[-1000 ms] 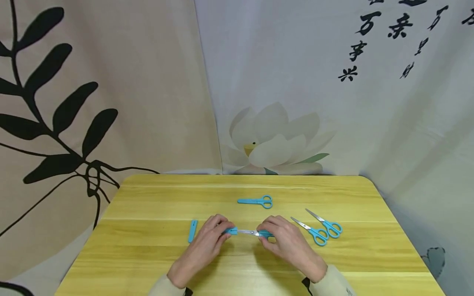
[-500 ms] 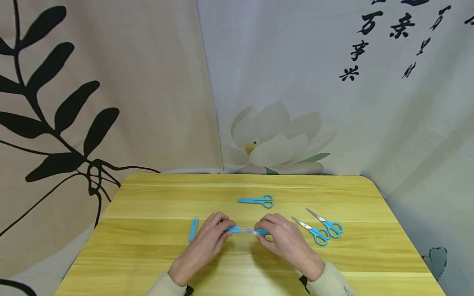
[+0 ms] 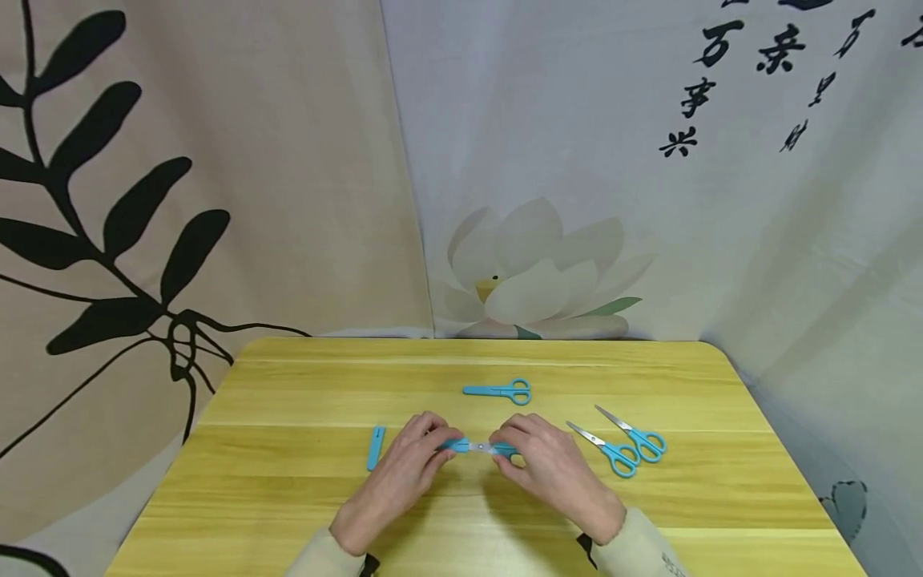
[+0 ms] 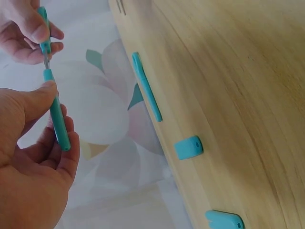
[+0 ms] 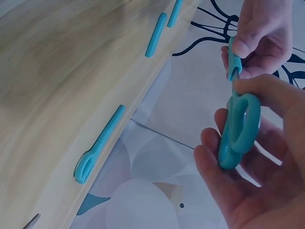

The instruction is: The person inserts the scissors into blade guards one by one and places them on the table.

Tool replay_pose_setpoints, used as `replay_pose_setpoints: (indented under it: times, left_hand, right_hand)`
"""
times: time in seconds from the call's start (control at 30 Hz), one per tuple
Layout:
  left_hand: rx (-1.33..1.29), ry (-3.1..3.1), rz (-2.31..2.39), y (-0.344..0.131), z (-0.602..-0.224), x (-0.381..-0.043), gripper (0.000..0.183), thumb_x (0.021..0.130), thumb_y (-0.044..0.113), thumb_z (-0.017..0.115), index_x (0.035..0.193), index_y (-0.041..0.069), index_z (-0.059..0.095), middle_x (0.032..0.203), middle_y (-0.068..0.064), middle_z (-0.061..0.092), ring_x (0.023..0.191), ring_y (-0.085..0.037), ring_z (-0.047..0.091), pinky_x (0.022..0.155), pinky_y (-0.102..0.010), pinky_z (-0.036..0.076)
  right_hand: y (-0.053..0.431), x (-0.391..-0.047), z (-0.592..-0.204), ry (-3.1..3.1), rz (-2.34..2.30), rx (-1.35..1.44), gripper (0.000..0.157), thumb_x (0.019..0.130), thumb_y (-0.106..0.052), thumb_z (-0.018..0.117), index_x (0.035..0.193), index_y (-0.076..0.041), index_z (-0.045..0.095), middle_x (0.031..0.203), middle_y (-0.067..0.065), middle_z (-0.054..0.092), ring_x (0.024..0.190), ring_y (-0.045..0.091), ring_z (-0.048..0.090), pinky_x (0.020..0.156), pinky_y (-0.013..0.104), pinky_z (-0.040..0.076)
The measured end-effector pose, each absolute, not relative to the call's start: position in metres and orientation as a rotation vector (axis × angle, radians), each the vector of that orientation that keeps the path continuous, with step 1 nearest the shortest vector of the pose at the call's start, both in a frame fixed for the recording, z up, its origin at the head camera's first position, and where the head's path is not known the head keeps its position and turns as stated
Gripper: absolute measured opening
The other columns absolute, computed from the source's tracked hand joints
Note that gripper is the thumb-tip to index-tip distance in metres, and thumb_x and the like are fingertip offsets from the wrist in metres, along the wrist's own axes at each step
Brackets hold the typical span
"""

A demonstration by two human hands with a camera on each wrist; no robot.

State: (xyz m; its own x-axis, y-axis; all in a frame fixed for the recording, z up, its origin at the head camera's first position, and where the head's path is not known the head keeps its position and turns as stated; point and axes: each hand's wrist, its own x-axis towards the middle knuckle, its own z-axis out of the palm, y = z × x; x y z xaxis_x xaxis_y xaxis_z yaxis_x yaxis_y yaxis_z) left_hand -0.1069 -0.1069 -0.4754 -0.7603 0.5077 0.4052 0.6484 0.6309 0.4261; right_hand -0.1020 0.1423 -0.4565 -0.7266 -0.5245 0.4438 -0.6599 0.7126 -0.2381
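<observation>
My left hand [image 3: 404,469] pinches a blue blade cover [image 4: 58,119] between thumb and fingers. With my right hand [image 3: 555,469] I grip a pair of scissors [image 5: 245,124] by its blue handles. The blades point left and sit partly inside the cover, with a short stretch of bare metal near the pivot showing between my hands. Both hands are held above the table, and fingers hide parts of the cover and handles in the head view.
Covered scissors [image 3: 497,391] lie behind my hands on the wooden table [image 3: 288,513]. Two bare-bladed scissors, one nearer [image 3: 622,461] and one farther [image 3: 647,445], lie at the right. A loose cover [image 3: 376,449] lies left; the left wrist view shows another cover [image 4: 188,148].
My right hand has moved left with the scissors, and the blades have slid deeper into the cover, leaving less metal showing. My left hand has stayed nearly still.
</observation>
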Motion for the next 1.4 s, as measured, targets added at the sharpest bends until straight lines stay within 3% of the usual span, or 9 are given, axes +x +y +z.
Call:
replay_pose_setpoints:
  times: [0.53, 1.4]
  left_hand:
    - [-0.956, -2.609, -0.871, -0.1037, -0.4722, -0.1084, 0.019, 0.094, 0.011, 0.076, 0.113, 0.013, 0.074, 0.109, 0.002, 0.062, 0.096, -0.012, 0.055, 0.078, -0.029, 0.053]
    - [-1.035, -2.536, -0.847, -0.1008, -0.4704, -0.1107, 0.018, 0.094, 0.010, 0.076, 0.112, 0.013, 0.075, 0.109, 0.002, 0.062, 0.095, -0.014, 0.056, 0.078, -0.028, 0.053]
  right_hand:
    - [0.1407, -0.1045, -0.4569, -2.523, 0.580, 0.958, 0.023, 0.082, -0.017, 0.089, 0.100, -0.010, 0.077, 0.100, -0.002, 0.070, 0.085, 0.012, 0.068, 0.070, 0.024, 0.057]
    - [0.1436, -0.1066, -0.4570, -2.461, 0.614, 1.004, 0.018, 0.083, -0.015, 0.089, 0.096, -0.014, 0.076, 0.100, -0.003, 0.069, 0.088, 0.012, 0.067, 0.073, 0.025, 0.057]
